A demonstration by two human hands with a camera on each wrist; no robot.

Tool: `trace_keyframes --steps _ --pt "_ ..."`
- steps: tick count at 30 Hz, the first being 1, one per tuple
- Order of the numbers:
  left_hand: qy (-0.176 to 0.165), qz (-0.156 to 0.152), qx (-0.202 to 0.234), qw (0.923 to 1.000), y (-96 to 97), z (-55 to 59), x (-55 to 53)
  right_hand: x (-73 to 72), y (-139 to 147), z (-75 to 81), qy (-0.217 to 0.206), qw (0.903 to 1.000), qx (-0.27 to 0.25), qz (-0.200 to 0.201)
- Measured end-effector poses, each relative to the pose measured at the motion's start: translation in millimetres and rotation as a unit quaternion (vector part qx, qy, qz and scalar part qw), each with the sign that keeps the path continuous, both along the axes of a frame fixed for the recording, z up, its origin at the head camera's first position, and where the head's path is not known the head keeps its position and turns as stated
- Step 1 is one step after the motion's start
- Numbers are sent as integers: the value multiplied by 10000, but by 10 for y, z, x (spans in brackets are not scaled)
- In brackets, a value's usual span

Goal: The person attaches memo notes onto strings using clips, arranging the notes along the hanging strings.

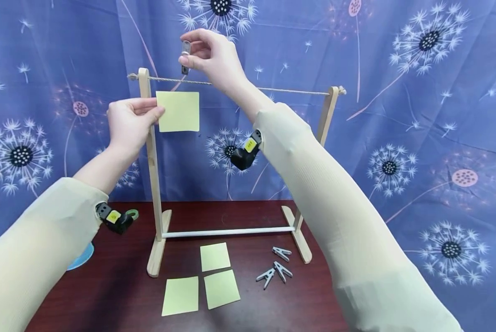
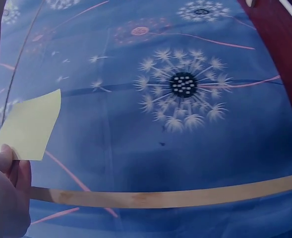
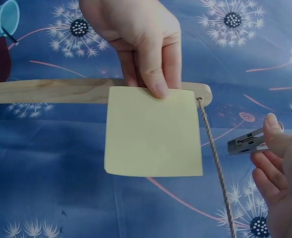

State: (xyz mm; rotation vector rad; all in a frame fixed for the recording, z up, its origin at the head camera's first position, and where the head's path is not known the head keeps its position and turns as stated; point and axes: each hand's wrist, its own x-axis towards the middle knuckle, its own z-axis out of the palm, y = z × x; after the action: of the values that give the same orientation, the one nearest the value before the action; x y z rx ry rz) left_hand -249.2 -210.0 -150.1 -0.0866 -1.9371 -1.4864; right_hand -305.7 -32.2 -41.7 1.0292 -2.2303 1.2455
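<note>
My left hand [image 1: 131,120] pinches a yellow sticky note [image 1: 178,112] by its left edge, close below the rope [image 1: 272,90] and next to the left wooden post [image 1: 152,161]. Above the rope, my right hand [image 1: 210,54] holds a grey clothespin [image 1: 185,55] between thumb and fingers. In the right wrist view the clothespin [image 3: 247,142] points toward the rope [image 3: 216,163], apart from it, and the note [image 3: 154,133] hangs beside the rope. The left wrist view shows the thumb on the face of the note [image 2: 29,126].
Three more sticky notes [image 1: 222,289] lie on the dark red table [image 1: 119,286]. To their right are three clothespins [image 1: 282,252], inside the right foot of the wooden frame [image 1: 296,235]. A white bar [image 1: 231,232] joins the feet. A blue container [image 1: 81,257] is partly hidden by the left sleeve.
</note>
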Motion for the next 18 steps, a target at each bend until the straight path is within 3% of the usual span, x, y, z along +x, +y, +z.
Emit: trace_keyframes --steps 6,11,18 --pt "-37 -189 368 9991 -52 146 -40 -48 -112 69 -222 9995 105 -179" --pt "-276 -161 223 9992 -70 168 -64 -91 -146 60 -356 9987 144 -336" --pt "-294 102 274 9991 22 134 107 60 -168 -1 -233 9988 140 -408"
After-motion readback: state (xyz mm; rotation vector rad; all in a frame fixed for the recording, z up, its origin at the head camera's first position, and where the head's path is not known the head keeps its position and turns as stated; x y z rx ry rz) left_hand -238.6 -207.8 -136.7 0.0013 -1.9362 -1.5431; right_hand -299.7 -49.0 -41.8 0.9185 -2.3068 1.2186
